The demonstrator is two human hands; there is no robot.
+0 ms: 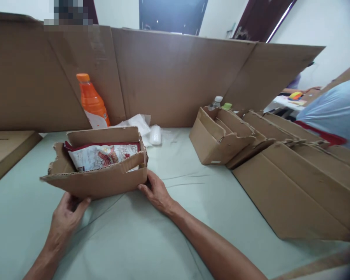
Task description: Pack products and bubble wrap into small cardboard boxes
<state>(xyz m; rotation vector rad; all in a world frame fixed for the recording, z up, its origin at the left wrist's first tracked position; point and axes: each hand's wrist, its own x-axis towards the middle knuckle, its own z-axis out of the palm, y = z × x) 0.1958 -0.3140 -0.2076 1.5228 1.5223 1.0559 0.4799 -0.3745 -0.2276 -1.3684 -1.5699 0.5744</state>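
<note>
Both of my hands hold a small open-topped cardboard box (pixel 99 184) with torn, uneven edges. Inside it lies a white and dark red printed packet (pixel 107 155). My left hand (pixel 65 214) grips the box's lower front edge near its left end, thumb in front and the other fingers partly hidden beneath. At the right end, my right hand (pixel 157 192) is closed on the lower corner, its thumb on the front. Behind the box are an orange bottle (pixel 93 103) with an orange cap and some white wrapping material (pixel 138 125).
Several open cardboard boxes (pixel 221 144) stand in a row on the right, with bottle tops (pixel 218 100) showing in one. A tall cardboard panel (pixel 177 77) runs along the back. Flat cardboard (pixel 8 149) lies at left on the green cloth (pixel 128 241). A person in light blue (pixel 335 111) is at far right.
</note>
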